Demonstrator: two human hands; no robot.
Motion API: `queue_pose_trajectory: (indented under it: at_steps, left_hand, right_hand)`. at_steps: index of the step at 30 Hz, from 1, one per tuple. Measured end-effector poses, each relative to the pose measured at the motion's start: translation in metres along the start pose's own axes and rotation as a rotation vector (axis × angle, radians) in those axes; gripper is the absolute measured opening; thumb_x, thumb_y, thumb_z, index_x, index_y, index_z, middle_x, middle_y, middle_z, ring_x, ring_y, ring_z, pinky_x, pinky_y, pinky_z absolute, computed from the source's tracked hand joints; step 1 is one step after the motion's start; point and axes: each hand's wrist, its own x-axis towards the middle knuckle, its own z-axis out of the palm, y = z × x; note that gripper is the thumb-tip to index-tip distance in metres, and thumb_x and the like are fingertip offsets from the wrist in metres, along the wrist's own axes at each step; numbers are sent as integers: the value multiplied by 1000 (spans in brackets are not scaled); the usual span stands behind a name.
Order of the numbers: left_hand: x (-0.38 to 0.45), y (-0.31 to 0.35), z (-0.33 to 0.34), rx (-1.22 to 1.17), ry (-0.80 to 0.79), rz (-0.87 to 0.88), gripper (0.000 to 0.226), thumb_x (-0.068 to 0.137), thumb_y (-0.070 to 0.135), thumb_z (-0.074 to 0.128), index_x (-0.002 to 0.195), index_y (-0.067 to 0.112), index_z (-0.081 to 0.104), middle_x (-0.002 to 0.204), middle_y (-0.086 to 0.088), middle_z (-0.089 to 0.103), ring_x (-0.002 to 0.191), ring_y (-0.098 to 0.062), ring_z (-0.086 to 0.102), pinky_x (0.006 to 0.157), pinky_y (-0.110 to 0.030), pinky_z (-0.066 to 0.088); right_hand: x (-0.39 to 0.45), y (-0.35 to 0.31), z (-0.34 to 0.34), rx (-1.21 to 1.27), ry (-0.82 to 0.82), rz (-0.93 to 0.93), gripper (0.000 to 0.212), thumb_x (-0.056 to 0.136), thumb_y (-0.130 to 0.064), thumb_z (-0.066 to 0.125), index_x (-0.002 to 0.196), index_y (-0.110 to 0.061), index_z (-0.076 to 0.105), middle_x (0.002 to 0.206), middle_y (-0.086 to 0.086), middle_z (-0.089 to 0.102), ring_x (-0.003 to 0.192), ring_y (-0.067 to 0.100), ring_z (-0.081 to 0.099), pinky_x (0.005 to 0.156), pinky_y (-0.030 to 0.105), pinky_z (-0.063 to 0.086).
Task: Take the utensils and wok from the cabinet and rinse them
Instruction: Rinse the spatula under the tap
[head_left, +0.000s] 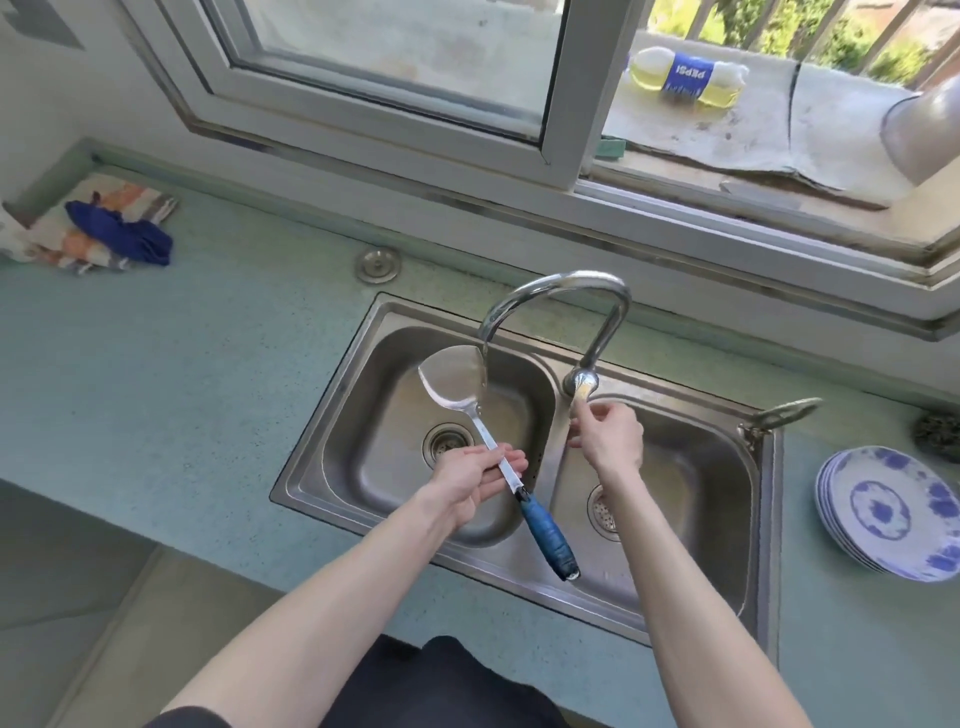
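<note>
Head view puts you at the rinsing step, with one utensil in play. Your left hand (475, 475) holds the spatula (488, 441) by its metal shaft, which lies across your fingers just above the blue grip, with the blade raised over the left basin of the sink (332, 415) and tucked under the spout of the tap (561, 296). Your right hand (608, 434) pinches the tap lever (581, 387) on the divider between the basins. A thin run of water seems to fall at the blade's right edge, though it is hard to be sure.

Your next move, as I judge it, calls for setting the flow with the lever, then turning the blade so both faces pass under the stream. Keep the blade low over the basin so splash stays inside.

The wok is not in sight, so it is likely yet to be fetched and rinsed. A stack of blue-patterned plates (888, 512) sits on the worktop (182, 364) to the right of the sink, and cloths (98, 228) lie at the far left. A bottle (685, 78) rests on the ledge outside the window. Nothing blocks the left basin.
</note>
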Motion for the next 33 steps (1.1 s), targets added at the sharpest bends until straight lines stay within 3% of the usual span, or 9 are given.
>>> queue_pose_trajectory:
  at_steps: [4,7,11,19,22,27,30,33]
  left_hand:
    - [-5,4,8,7,-15,12,20,101,-1,56,118,-11,61,102,-23,76,84,-26,78,71,-32,65]
    - [-6,5,11,-2,-7,23,22,101,-1,56,120,-12,60,100,-22,76,84,-26,78,71,-32,64]
    - [-7,3,14,-11,3,34,26,102,-1,56,124,-13,58,99,-21,76,83,-25,78,71,-32,65]
    - [-10,-4,16,-41,13,47,30,101,-2,56,128,-16,56,98,-22,76,82,-26,78,71,-32,65]
    - [-13,-6,16,-47,12,53,30,101,-3,56,128,-16,56,100,-23,75,82,-26,78,70,-32,65]
    - [-17,-9,12,-51,22,59,29,101,-3,56,127,-15,57,102,-23,75,83,-26,78,69,-31,64]
    - [-19,-11,10,-44,33,63,28,101,-3,56,126,-15,57,104,-24,74,82,-25,78,70,-31,65]
    - [-19,-12,7,-33,51,74,27,101,-3,56,125,-15,58,104,-24,74,81,-26,77,73,-33,65]
  right_hand:
    - [10,-2,6,-68,-18,-38,39,95,-52,53,76,-22,68,75,0,76,70,22,75,78,34,58]
    - [12,1,7,28,-62,-92,37,101,-37,60,77,-12,74,73,1,72,72,21,67,72,32,47]
    - [13,7,3,90,-89,-117,35,101,-37,64,91,-7,78,81,4,69,83,22,63,77,32,42]
    - [18,12,4,72,-128,-118,43,99,-34,66,65,-9,71,61,5,69,65,22,65,72,33,47]
    - [21,16,9,89,-145,-110,40,96,-32,68,63,-10,71,59,4,71,58,17,66,77,41,59]
    - [20,19,8,69,-151,-129,40,98,-33,67,65,-11,73,62,5,73,62,21,70,84,47,61]
    - [8,17,3,91,-193,-50,42,100,-41,61,70,-13,73,65,4,75,65,22,73,86,48,62]
    - [-27,9,-10,242,-339,87,50,104,-53,49,88,-9,68,77,9,79,69,24,76,80,43,65]
